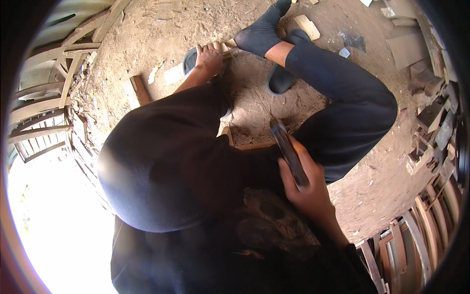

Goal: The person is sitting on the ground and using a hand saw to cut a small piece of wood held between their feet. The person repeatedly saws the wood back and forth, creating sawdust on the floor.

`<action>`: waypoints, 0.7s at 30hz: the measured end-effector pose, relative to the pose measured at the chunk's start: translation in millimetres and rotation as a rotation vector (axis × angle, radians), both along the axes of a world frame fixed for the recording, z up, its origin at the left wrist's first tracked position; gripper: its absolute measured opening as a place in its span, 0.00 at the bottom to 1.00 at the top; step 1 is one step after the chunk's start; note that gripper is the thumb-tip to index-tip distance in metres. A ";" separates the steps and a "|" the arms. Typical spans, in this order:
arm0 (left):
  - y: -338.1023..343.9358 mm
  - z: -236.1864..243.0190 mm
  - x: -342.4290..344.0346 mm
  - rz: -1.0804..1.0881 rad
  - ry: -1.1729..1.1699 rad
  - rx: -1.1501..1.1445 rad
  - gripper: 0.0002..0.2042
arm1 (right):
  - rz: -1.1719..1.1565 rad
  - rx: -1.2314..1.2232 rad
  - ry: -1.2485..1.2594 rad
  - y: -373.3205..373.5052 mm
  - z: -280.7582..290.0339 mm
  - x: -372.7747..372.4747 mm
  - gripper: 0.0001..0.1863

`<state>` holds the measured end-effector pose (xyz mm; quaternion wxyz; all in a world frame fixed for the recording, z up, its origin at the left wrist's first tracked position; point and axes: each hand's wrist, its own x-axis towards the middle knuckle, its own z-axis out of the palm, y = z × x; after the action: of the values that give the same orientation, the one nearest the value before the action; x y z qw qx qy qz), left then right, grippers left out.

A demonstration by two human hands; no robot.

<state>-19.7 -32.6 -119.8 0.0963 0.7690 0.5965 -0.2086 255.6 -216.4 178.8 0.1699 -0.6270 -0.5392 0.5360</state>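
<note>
both hands are busy over the dirt floor [161, 24]. left hand [209, 58] reaches out past the raised left knee and lies with its fingers curled over the end of a pale wooden piece [229, 46] on the ground; the palm presses down on it, so the grip is closed over the wood, though how far the fingers wrap underneath is hidden. right hand [306, 188] is close to the body, fist wrapped tight around the dark handle of a tool [289, 152], whose far end points up toward the middle of the floor; the head of the tool is blurred and i cannot tell its shape.

the pale wooden piece lies near the far edge of the floor, touching the sock-clad foot [262, 32] that rests on it from the right. a dark sandal [280, 78] lies just beside that foot, under the bent right leg in dark trousers [352, 108]. another dark sandal edge shows just left of the left hand.

a short brown plank [141, 89] lies on the dirt to the left of the left arm, with a small pale offcut [174, 74] just beside it. another pale block [307, 26] sits near the far edge, right of the foot. curved wooden frame parts [54, 98] are stacked along the left edge, more of them [416, 240] at the near right corner, and a heap of offcuts [433, 112] lines the right edge.
</note>
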 end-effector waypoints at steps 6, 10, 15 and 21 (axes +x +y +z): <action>-4.1 12.4 6.9 -0.002 -0.048 0.042 0.20 | 0.080 -0.021 -0.005 17.4 -23.1 -12.6 0.22; 2.0 20.0 16.5 0.040 -0.041 0.006 0.21 | 0.056 0.084 -0.044 -1.7 1.6 -3.1 0.23; -1.5 19.5 14.8 0.075 -0.028 0.007 0.22 | 0.034 0.039 0.028 1.6 -26.0 -9.2 0.24; 10.2 16.6 12.9 0.071 -0.007 -0.023 0.25 | 0.053 0.133 -0.038 -14.3 -16.1 2.5 0.24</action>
<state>-6.8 -22.3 -103.2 0.1147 0.7469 0.6207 -0.2091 258.1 -230.7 162.7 0.1867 -0.6098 -0.5932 0.4914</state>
